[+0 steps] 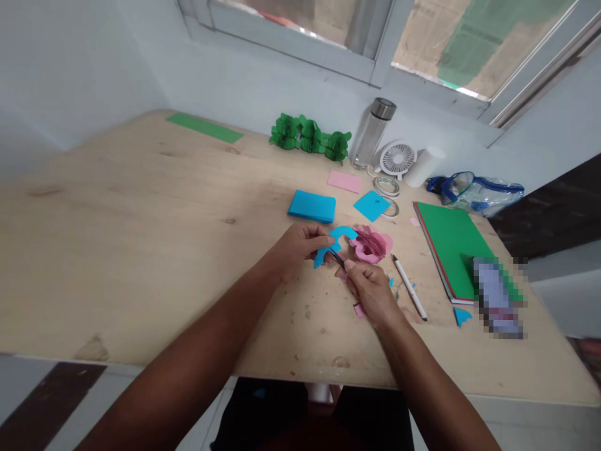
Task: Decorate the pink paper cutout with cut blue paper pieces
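Observation:
Between the thumb and fingers of my left hand (305, 243) is a piece of blue paper (346, 232) with a curved, cut-out outline. My right hand (369, 285) is closed around small scissors (337, 256), whose dark blades meet the paper's lower edge; their handles are hidden in my fingers. Just behind my hands lies a pink paper flower (370, 244) with layered petals. A stack of blue paper (312, 207) sits beyond my left hand, and a blue square (372, 205) lies to its right. A white pen (410, 288) rests right of my right hand.
Along the wall stand green paper flowers (310, 136), a glass bottle (370, 134), a small fan (397, 158) and a white roll (425, 166). Tape rolls (387, 186) lie nearer. Green sheets (462, 247) and a blurred-out object (498, 297) are at right. A green strip (205, 127) lies far left.

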A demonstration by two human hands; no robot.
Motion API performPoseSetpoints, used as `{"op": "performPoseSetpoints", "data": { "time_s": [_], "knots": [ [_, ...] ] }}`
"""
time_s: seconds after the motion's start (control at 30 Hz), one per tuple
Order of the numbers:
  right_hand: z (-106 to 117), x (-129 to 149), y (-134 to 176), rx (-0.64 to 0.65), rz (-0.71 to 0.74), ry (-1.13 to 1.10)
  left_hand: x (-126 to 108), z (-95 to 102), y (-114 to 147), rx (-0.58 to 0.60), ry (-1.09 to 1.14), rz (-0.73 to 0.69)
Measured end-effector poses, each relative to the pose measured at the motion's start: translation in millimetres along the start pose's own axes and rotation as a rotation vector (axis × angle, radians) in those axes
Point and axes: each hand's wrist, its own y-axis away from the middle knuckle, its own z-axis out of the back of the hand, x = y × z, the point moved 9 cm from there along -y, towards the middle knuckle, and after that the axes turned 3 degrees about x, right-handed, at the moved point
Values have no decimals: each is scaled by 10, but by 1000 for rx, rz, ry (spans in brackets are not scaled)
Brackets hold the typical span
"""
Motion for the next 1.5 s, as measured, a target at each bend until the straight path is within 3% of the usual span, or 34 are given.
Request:
{"op": "performPoseSetpoints", "data": {
  "time_s": [1.5],
  "knots": [
    [20, -8, -4, -10, 8, 2, -90, -11, 28, -33, -108, 18]
  ]
}}
